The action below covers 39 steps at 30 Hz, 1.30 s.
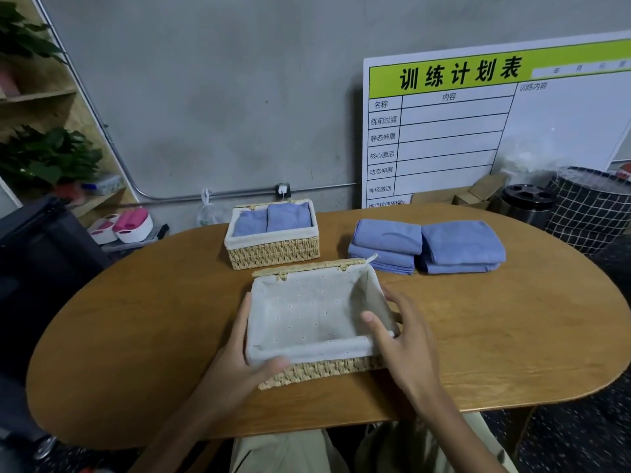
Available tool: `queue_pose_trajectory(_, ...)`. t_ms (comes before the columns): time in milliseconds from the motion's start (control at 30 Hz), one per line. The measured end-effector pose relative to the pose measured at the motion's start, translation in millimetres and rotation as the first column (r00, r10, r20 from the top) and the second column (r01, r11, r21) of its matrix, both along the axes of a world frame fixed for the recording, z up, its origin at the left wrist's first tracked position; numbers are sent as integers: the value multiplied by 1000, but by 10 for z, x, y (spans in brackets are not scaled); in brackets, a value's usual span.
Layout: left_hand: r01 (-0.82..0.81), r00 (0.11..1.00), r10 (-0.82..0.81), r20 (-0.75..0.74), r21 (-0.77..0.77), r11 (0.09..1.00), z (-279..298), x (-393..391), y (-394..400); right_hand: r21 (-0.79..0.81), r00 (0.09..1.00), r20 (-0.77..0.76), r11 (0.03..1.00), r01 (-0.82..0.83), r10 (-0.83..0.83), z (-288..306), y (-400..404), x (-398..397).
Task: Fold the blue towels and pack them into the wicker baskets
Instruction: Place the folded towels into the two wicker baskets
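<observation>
An empty wicker basket with a white cloth liner sits on the wooden table right in front of me. My left hand holds its front left corner, thumb hooked over the rim. My right hand holds the right wall, thumb inside and fingers outside. Behind it stands a second wicker basket with two folded blue towels inside. To the right lie two stacks of folded blue towels, the left stack and the right stack.
A white and green planning board leans on the grey wall behind the table. A black bin and a checked fabric hamper stand at the far right. A dark case and plant shelves are on the left.
</observation>
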<state>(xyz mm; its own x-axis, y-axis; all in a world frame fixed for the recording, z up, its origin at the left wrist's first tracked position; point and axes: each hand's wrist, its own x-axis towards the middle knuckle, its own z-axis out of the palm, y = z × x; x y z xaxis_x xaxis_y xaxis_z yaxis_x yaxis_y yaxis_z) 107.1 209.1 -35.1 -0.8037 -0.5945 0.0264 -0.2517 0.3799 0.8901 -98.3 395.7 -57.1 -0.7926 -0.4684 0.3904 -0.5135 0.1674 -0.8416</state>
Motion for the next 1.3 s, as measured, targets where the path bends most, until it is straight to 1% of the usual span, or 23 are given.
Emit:
queue_pose_trajectory(67,-70,996,73,-55,54,996,132,-9,-68,2,1000,-8,1000,-3,3,98,37,-199)
queue_pose_trajectory(100,-125,985,130,-112,52,991,201,-43,-115,2,1000,-20,1000,13,-13,146,17,-346)
queue_pose_trajectory(167,-226,951,220,-216,-5,974,373,-183,-210,19,996,-74,999,45,-43,240,-102,-716)
queue_pose_trajectory(233,-251,931,219,-291,-76,965,570,-453,-310,65,989,-132,995,75,-66,326,-282,-1140)
queue_pose_trajectory(300,-201,941,141,-307,-175,964,734,-851,-397,147,982,-181,985,88,-61,407,-451,-1548)
queue_pose_trajectory(333,-160,954,89,-285,-236,958,786,-1107,-437,202,976,-216,976,76,-32,444,-527,-1747)
queue_pose_trajectory(400,-55,982,-8,-191,-326,944,817,-1611,-484,350,964,-257,936,24,72,477,-653,-2057)
queue_pose_trajectory(467,45,991,-86,-99,-360,932,767,-2112,-530,497,955,-244,867,-25,167,467,-795,-2305)
queue_pose_trajectory(500,80,993,-107,-55,-365,928,726,-2346,-560,543,955,-225,838,-42,194,455,-878,-2408)
queue_pose_trajectory(567,106,994,-101,33,-362,926,642,-2743,-626,577,959,-181,813,-75,217,425,-1047,-2589)
queue_pose_trajectory(700,146,972,-102,210,-207,967,415,-3283,-719,626,961,-105,767,-137,257,383,-1267,-2834)
queue_pose_trajectory(800,142,959,-94,267,-167,976,278,-3517,-765,621,960,-97,769,-149,264,330,-1329,-2956)
queue_pose_trajectory(867,123,960,-82,267,-142,982,248,-3619,-803,635,958,-101,758,-146,269,308,-1351,-3008)
queue_pose_trajectory(967,66,976,-40,216,-116,991,214,-3680,-807,672,961,-106,731,-119,254,322,-1373,-3024)
queue_pose_trajectory(1000,27,985,-14,171,-71,997,200,-3680,-786,675,964,-110,730,-107,244,331,-1379,-3017)
queue_pose_trajectory(1033,-22,993,20,114,12,1000,197,-3674,-743,677,966,-117,731,-91,230,345,-1389,-3005)
queue_pose_trajectory(1067,-68,996,60,62,129,989,181,-3681,-717,676,968,-129,733,-75,217,355,-1406,-2993)
queue_pose_trajectory(1100,-102,995,101,16,260,960,159,-3697,-692,672,970,-138,738,-58,202,361,-1422,-2973)
queue_pose_trajectory(1167,-143,979,197,-61,488,861,132,-3744,-639,664,972,-157,747,-27,174,367,-1446,-2919)
queue_pose_trajectory(1233,-174,948,301,-99,632,755,118,-3796,-600,644,974,-177,765,6,141,376,-1446,-2863)
queue_pose_trajectory(1300,-169,932,346,-111,710,683,149,-3827,-583,604,979,-163,797,4,119,384,-1436,-2835)
